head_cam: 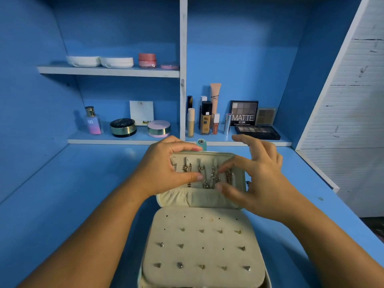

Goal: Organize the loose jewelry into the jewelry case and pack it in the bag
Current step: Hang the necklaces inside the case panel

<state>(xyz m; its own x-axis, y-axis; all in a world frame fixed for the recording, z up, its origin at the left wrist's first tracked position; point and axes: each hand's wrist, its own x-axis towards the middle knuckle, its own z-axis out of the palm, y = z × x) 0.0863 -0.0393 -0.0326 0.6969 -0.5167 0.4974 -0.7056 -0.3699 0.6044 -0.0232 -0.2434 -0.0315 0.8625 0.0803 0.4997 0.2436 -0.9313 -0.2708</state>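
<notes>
On a blue desk (62, 194) with blue shelves behind, a cream jewelry case (204, 242) lies open in front of the person, its raised lid (207, 173) hung with chain necklaces (209, 175) and its flat near panel (203, 246) dotted with small stud earrings (180, 265). From the left, an upper shelf (108, 71) carries two white round compacts (99, 61) and a pink jar (147, 60); the lower shelf holds a pink-and-blue bottle (94, 120), a black round tin (123, 127), a white card (141, 113) partly reading "NUD", and a pink tin (159, 128). The left hand (166, 169) grips the lid's left edge, fingers curled over its top and thumb pressed on the lining. The right hand (255, 179) pinches a necklace between thumb and forefinger, its other fingers spread wide above the lid. Behind the hands stand foundation bottles and tubes (205, 121), then an eyeshadow palette (244, 113) marked "MATTE". No bag can be seen.
</notes>
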